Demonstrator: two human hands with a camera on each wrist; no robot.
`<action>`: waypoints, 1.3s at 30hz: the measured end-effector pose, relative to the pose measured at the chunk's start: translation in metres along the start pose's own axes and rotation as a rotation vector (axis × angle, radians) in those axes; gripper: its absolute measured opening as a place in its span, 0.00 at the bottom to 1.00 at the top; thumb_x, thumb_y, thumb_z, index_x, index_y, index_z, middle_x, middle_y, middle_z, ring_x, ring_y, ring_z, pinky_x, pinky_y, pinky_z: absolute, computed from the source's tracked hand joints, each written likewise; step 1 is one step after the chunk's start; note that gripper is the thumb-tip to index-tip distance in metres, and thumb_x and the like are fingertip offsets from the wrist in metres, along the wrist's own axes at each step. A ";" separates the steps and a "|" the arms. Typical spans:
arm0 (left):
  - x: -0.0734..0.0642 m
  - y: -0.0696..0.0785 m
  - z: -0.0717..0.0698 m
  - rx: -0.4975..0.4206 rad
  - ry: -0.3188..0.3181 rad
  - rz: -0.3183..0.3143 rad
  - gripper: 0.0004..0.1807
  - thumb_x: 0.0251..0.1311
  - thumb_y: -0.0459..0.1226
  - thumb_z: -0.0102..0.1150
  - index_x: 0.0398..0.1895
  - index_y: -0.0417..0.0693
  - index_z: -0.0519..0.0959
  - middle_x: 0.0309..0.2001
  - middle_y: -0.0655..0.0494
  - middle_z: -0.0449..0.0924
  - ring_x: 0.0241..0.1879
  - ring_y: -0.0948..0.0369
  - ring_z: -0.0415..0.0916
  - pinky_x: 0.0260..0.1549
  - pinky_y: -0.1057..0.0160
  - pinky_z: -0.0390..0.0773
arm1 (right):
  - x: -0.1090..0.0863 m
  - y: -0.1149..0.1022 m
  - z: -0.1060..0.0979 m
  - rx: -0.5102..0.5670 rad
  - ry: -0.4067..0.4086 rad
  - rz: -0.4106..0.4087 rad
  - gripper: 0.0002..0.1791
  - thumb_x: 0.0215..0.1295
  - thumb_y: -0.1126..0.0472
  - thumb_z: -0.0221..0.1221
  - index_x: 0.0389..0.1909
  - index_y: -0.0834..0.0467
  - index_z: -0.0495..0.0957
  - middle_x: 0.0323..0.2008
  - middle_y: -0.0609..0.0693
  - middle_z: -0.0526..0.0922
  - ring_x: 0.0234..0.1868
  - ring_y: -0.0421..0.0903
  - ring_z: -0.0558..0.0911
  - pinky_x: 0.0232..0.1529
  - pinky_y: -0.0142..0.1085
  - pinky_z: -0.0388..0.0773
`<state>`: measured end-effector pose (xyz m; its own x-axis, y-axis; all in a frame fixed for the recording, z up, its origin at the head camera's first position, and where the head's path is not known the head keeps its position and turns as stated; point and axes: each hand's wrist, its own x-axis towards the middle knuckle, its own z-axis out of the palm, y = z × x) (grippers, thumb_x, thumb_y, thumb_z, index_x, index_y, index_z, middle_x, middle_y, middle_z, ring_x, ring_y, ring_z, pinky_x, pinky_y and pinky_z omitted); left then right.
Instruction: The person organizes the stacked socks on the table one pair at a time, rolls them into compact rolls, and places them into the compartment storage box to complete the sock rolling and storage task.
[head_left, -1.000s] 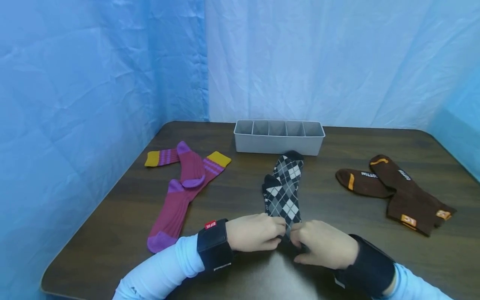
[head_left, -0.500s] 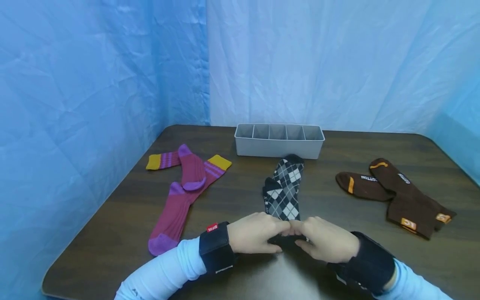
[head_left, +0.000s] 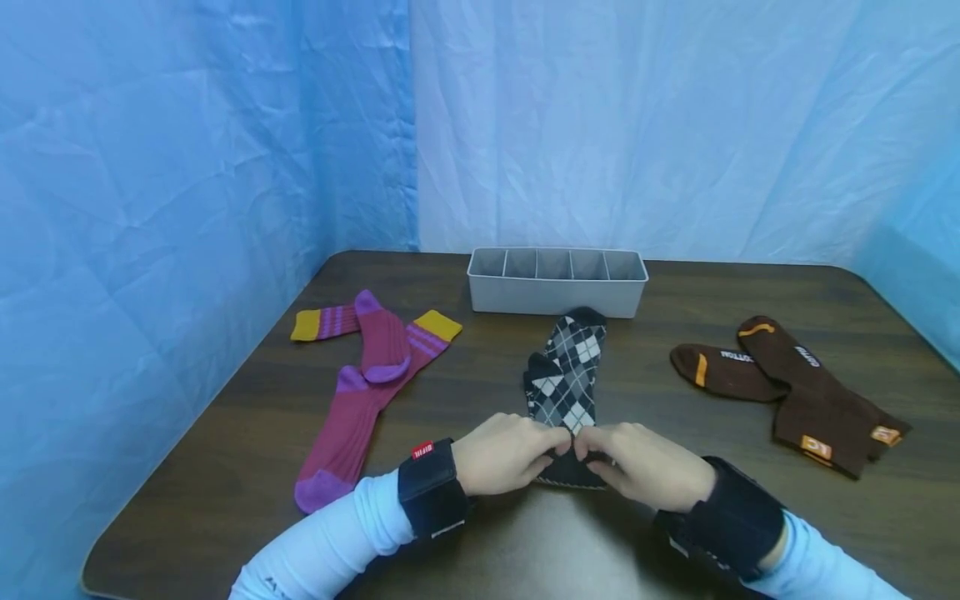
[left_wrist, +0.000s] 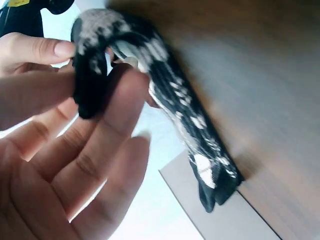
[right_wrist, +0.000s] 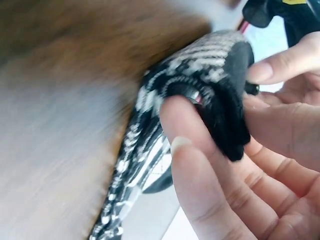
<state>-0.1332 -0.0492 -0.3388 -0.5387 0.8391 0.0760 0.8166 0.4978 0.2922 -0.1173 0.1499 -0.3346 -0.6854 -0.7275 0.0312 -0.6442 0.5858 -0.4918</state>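
white lettering (head_left: 737,356) on one brown sock (head_left: 723,377) seems to read "cotton", its edge meeting the other brown sock (head_left: 828,392), which lies across it. that second sock bears a white word (head_left: 807,356), too small to read surely. two orange patches, one above (head_left: 886,434) and one below (head_left: 817,447) at the cuffs, carry pale characters, also unclear. a red tag (head_left: 422,450) on the black band (head_left: 433,492) at the person's left wrist holds white letters too tiny to make out. a dark mark (head_left: 272,585) on the light blue sleeve (head_left: 322,542) is illegible.
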 end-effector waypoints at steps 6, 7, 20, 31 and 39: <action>0.001 -0.004 0.003 0.077 0.017 -0.003 0.08 0.51 0.38 0.55 0.36 0.54 0.73 0.33 0.64 0.76 0.27 0.73 0.69 0.26 0.81 0.66 | 0.001 0.004 0.000 -0.052 -0.014 0.010 0.07 0.51 0.67 0.56 0.32 0.53 0.75 0.30 0.43 0.79 0.28 0.30 0.73 0.29 0.25 0.72; 0.001 -0.005 0.003 0.085 0.026 0.003 0.08 0.50 0.38 0.56 0.36 0.53 0.73 0.34 0.64 0.75 0.29 0.73 0.69 0.27 0.81 0.66 | 0.001 0.004 0.000 -0.066 -0.015 0.008 0.07 0.51 0.66 0.56 0.31 0.53 0.75 0.30 0.43 0.79 0.29 0.30 0.73 0.30 0.25 0.72; -0.002 0.001 -0.005 0.181 -0.085 0.046 0.09 0.49 0.42 0.57 0.36 0.55 0.79 0.32 0.64 0.73 0.28 0.73 0.68 0.28 0.81 0.67 | 0.003 0.001 0.002 -0.185 0.004 0.000 0.08 0.46 0.65 0.60 0.22 0.48 0.73 0.24 0.37 0.69 0.25 0.31 0.67 0.26 0.25 0.67; -0.001 0.001 -0.005 0.127 -0.114 0.012 0.14 0.44 0.40 0.61 0.37 0.50 0.78 0.33 0.61 0.75 0.28 0.73 0.69 0.28 0.80 0.68 | 0.001 -0.005 -0.001 -0.248 -0.049 0.044 0.14 0.37 0.55 0.66 0.27 0.52 0.75 0.28 0.41 0.76 0.27 0.33 0.71 0.29 0.28 0.72; 0.000 0.000 -0.002 0.052 -0.085 0.009 0.08 0.48 0.34 0.56 0.33 0.49 0.77 0.27 0.62 0.75 0.23 0.73 0.66 0.24 0.81 0.66 | 0.002 -0.004 0.001 -0.274 -0.035 0.022 0.11 0.39 0.61 0.64 0.26 0.53 0.74 0.26 0.42 0.75 0.25 0.33 0.70 0.26 0.27 0.70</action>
<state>-0.1336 -0.0499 -0.3368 -0.5138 0.8579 -0.0033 0.8320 0.4993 0.2420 -0.1158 0.1460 -0.3333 -0.6910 -0.7228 -0.0090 -0.7005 0.6727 -0.2383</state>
